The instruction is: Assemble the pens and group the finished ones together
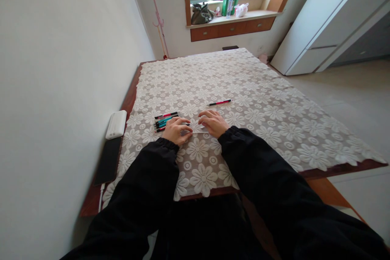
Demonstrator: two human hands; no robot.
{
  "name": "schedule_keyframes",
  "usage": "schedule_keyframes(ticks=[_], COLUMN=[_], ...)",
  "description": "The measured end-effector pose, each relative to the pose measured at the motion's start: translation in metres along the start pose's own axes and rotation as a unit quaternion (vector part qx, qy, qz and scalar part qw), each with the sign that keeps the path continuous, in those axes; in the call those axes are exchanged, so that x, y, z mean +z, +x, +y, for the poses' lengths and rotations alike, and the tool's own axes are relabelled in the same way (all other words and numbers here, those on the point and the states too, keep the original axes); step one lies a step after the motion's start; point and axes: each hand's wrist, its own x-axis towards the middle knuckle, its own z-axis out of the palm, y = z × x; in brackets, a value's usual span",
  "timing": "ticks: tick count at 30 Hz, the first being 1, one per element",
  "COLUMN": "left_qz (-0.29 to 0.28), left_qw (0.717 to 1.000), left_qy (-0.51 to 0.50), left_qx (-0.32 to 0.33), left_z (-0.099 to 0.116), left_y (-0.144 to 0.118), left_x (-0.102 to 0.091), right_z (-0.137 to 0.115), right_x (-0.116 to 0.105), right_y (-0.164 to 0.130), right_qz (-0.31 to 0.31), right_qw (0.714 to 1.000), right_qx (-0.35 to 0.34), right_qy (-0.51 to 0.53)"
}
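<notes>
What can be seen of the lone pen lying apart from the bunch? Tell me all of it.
The lone pen is slim, with a red barrel and dark ends; its material is too small to tell. It lies flat on the lace tablecloth, angled slightly, its right end farther from the person. It sits just beyond the right hand, apart from it, and well right of the bunch of pens. Nothing touches it but the cloth.

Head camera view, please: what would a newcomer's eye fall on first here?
Both hands, the left hand and right hand, meet at the table's near middle on a thin white stick over the floral lace cloth. A bunch of pens lies beside the left hand; a lone red pen sits farther off.
</notes>
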Motion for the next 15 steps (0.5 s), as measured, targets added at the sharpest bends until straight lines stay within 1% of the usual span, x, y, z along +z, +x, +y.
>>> schedule_keyframes(ticks=[2,5,10,15], left_qz=[-0.003,-0.003,0.012,0.028], left_qw=[1.000,1.000,1.000,0.999], left_qy=[-0.001,0.003,0.017,0.019], left_qx=[0.003,0.012,0.017,-0.004], left_z=[0.000,-0.001,-0.002,-0.003], left_y=[0.000,0.000,0.000,0.000], left_x=[0.000,0.001,0.003,0.002], right_z=[0.006,0.012,0.012,0.018], right_x=[-0.002,-0.001,0.003,-0.007], right_y=[-0.001,-0.002,-0.002,-0.003], right_qz=[0.006,-0.004,-0.015,-0.021], right_qw=[1.000,1.000,1.000,1.000], right_qx=[0.004,-0.004,-0.008,0.004], right_qy=[-0.010,-0.022,-0.017,-0.020])
